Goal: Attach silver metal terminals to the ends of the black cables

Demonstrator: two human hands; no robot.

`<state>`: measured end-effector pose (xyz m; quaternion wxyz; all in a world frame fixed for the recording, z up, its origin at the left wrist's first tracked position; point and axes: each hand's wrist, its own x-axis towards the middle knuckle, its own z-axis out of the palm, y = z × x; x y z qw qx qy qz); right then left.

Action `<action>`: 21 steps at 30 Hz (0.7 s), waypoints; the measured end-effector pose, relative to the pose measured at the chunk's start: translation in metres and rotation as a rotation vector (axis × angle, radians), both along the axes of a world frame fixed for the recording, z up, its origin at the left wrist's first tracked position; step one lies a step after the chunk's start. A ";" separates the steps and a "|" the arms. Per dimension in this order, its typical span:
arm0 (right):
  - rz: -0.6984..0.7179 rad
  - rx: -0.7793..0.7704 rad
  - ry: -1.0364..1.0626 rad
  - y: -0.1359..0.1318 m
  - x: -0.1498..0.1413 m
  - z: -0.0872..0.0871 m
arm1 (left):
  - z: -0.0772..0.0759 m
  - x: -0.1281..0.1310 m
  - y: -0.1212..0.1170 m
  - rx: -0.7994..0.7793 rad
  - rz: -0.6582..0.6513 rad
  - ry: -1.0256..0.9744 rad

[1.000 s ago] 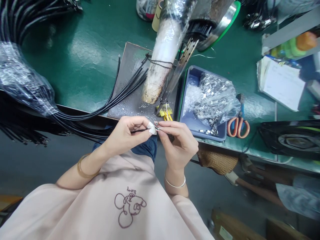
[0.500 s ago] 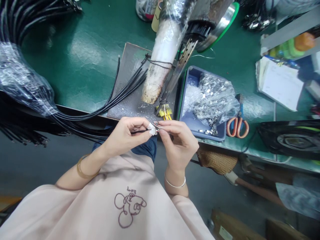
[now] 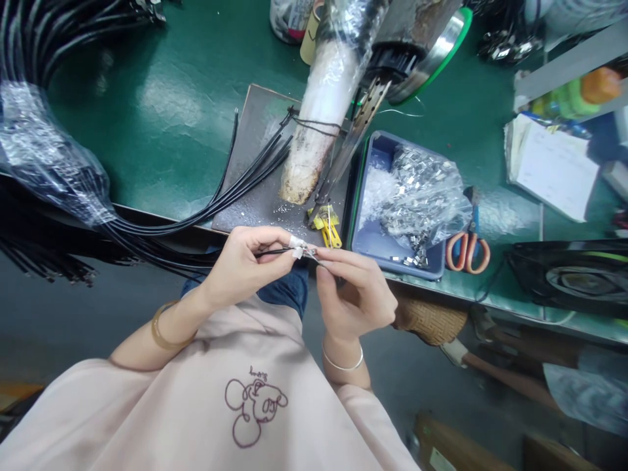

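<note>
Black cable (image 3: 273, 252) in left hand (image 3: 250, 261), right hand (image 3: 356, 288) close by, shirt lettering (image 3: 258, 375) unclear.

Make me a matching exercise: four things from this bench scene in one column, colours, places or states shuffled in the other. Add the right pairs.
1. Scissors
2. Left hand
3. Bag of metal pieces
4. Tabletop

A. Green
B. Holds a black cable, white wraps at the fingertips
C. Orange handles
D. In the blue tray

Right pairs: 1-C, 2-B, 3-D, 4-A.
</note>
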<state>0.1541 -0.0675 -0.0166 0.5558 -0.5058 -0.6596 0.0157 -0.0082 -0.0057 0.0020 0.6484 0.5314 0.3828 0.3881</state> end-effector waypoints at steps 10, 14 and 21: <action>0.015 -0.075 0.108 0.010 0.002 -0.009 | 0.000 0.003 0.005 0.027 0.018 0.019; -0.015 -0.021 0.005 0.014 0.004 -0.009 | 0.001 0.004 0.008 0.030 0.023 0.048; 0.003 -0.003 -0.036 0.018 0.007 -0.009 | 0.000 0.003 0.011 0.048 -0.003 0.082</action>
